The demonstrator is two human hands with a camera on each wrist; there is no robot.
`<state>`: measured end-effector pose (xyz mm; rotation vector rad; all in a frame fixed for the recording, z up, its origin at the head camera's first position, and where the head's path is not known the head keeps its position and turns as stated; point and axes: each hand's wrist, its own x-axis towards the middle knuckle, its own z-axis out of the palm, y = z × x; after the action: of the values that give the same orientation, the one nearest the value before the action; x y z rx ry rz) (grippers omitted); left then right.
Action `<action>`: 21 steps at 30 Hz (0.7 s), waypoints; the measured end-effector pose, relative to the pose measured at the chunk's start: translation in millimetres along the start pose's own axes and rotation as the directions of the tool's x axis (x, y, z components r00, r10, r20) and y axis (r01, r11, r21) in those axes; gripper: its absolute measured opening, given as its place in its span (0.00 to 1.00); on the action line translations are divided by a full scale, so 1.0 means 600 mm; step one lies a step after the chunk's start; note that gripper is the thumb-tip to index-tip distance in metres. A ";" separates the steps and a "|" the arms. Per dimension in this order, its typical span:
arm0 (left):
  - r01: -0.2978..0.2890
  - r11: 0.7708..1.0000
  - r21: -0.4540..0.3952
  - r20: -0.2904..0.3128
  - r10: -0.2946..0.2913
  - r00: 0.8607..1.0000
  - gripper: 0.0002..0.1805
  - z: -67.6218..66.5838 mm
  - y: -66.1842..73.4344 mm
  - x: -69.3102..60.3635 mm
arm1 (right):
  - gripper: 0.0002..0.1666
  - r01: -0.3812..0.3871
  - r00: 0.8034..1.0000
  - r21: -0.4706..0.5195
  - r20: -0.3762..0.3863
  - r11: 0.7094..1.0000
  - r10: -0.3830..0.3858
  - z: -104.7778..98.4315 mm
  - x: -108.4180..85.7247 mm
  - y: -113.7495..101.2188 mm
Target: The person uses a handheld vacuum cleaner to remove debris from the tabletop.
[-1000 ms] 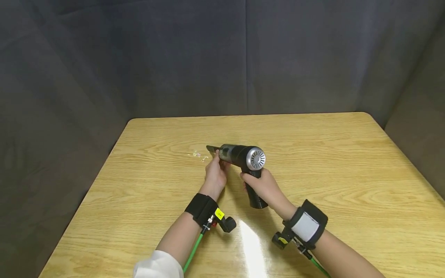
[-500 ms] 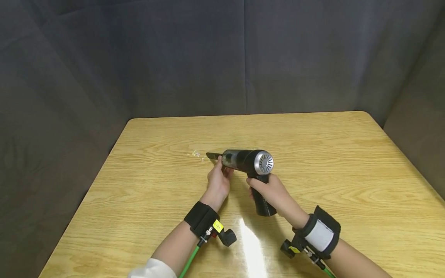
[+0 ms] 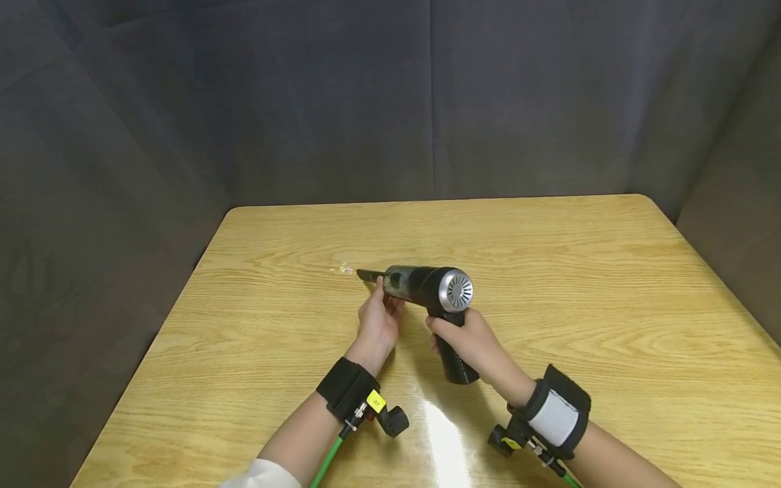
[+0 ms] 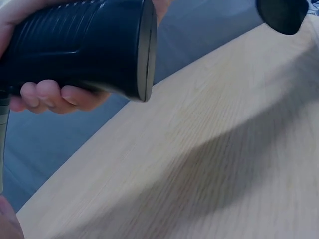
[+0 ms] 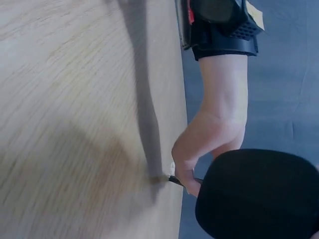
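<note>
A black handheld vacuum with a silver vented end is held over the table, its narrow nozzle pointing left. Just past the nozzle tip lies a small patch of pale scraps. My right hand grips the handle, fingers wrapped round it; in the left wrist view those curled fingers show under the handle. The left hand holds the front of the vacuum near the nozzle, thumb on the near side. In the right wrist view the handle's base partly covers the left hand.
The wooden table extends around both arms, with a dark cloth behind and at the sides. Each wrist wears a black strap with a small camera and a green cable.
The vacuum has come nearer and swung right, then shifted slightly left, with both hands on it. Its nozzle now sits at the scraps, and the patch looks smaller on its right side.
</note>
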<state>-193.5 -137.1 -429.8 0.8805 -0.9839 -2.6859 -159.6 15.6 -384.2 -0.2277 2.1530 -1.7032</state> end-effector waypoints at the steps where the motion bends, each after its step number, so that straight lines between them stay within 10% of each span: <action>1: 0.003 1.000 0.001 -0.001 -0.003 1.000 0.11 0.000 0.001 0.002 | 0.14 0.001 1.000 0.004 -0.002 1.000 -0.001 0.002 0.002 0.001; 21: -0.012 1.000 -0.024 -0.036 0.012 0.999 0.11 -0.003 0.023 0.032 | 0.13 0.001 1.000 0.014 -0.013 1.000 0.000 0.029 0.031 0.000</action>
<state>-209.0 -155.1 -431.4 0.9123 -0.9443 -2.6564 -169.6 -6.8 -391.0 -0.2139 2.1502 -1.7237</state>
